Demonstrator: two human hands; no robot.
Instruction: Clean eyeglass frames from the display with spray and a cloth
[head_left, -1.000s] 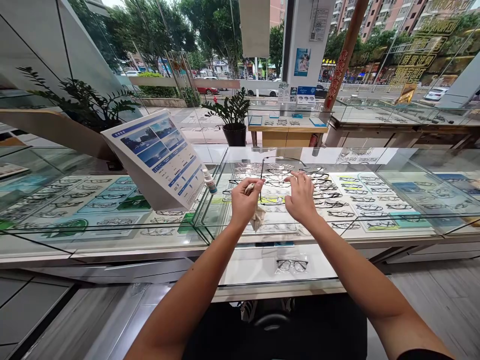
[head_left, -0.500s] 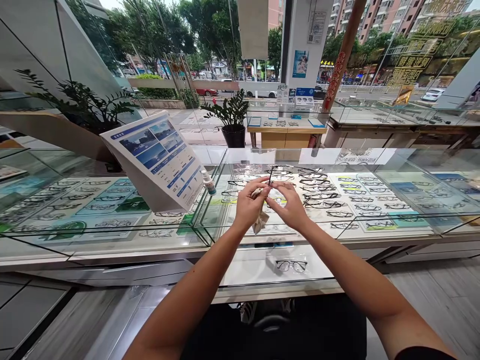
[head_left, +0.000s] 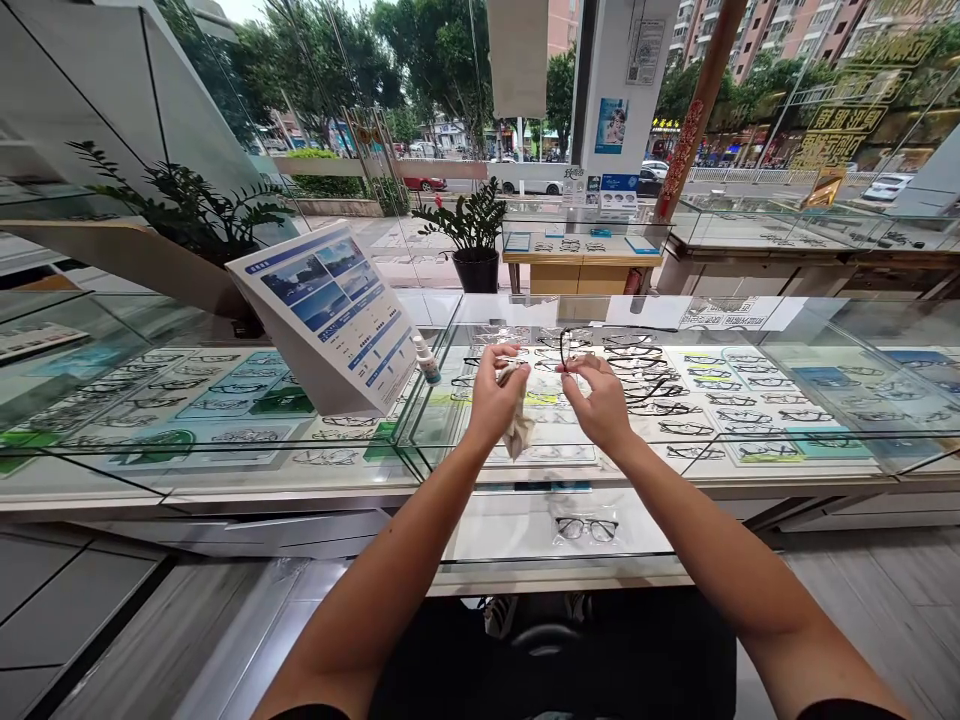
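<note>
My left hand (head_left: pixel 495 400) is closed on a crumpled beige cloth (head_left: pixel 519 436) that hangs below the fingers. A short gap away, my right hand (head_left: pixel 598 398) pinches a pair of dark-framed eyeglasses (head_left: pixel 564 348) between thumb and fingers. The glasses are held up above the glass counter, with a thin dark temple stretching to the right behind the hand. Below both hands, another pair of glasses (head_left: pixel 586 528) lies in a clear bag on the lower white shelf.
The glass display counter (head_left: pixel 420 478) holds rows of eyeglasses. On its top to the left stand a tent-shaped printed card (head_left: pixel 330 320) and a small spray bottle (head_left: pixel 426 360). A potted plant (head_left: pixel 477 268) and a wooden display table (head_left: pixel 592 278) stand beyond.
My hands have moved apart. The right hand has drawn the glasses away to the right, while the left keeps the cloth. The camera view has shifted slightly.
</note>
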